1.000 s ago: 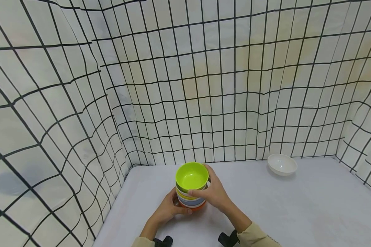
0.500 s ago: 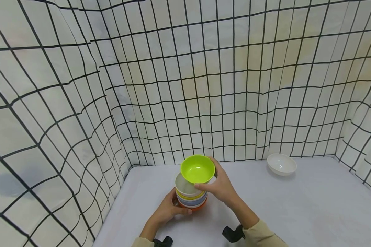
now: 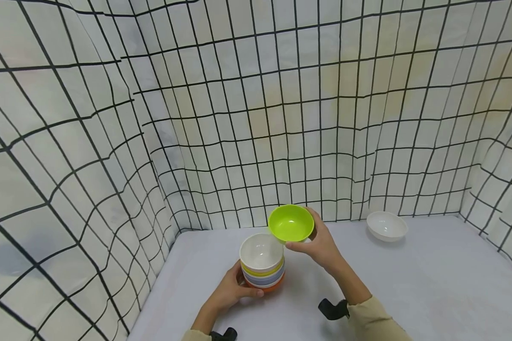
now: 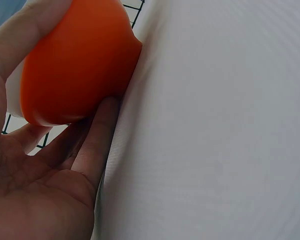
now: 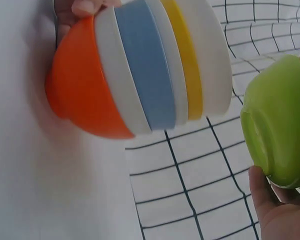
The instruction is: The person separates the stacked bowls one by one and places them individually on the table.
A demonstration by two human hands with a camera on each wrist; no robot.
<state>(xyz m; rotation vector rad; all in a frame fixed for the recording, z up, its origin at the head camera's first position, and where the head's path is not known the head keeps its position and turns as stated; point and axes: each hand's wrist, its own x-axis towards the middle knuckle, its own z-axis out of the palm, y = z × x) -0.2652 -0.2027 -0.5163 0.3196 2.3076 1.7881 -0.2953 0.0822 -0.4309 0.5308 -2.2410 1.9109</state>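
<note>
My right hand point(image 3: 322, 246) holds a lime-green bowl point(image 3: 291, 224) up in the air by its side, just right of and above a stack of bowls. A white bowl point(image 3: 261, 252) tops that stack. Below it come a yellow bowl point(image 5: 185, 55), a blue bowl point(image 5: 145, 65), pale rims between, and an orange bowl point(image 5: 80, 85) at the bottom. Low on the stack, my left hand point(image 3: 232, 290) grips the orange bowl, thumb in front and fingers round its side. In the left wrist view those fingers point(image 4: 97, 140) lie against its base.
A separate white bowl point(image 3: 387, 226) stands at the back right of the white-covered table point(image 3: 409, 284). White walls with a black grid point(image 3: 303, 118) rise behind the table and at both sides.
The lime-green bowl has come off the top of the stack, moving up and right in my right hand and uncovering the white bowl. My left hand stays at the stack's base.
</note>
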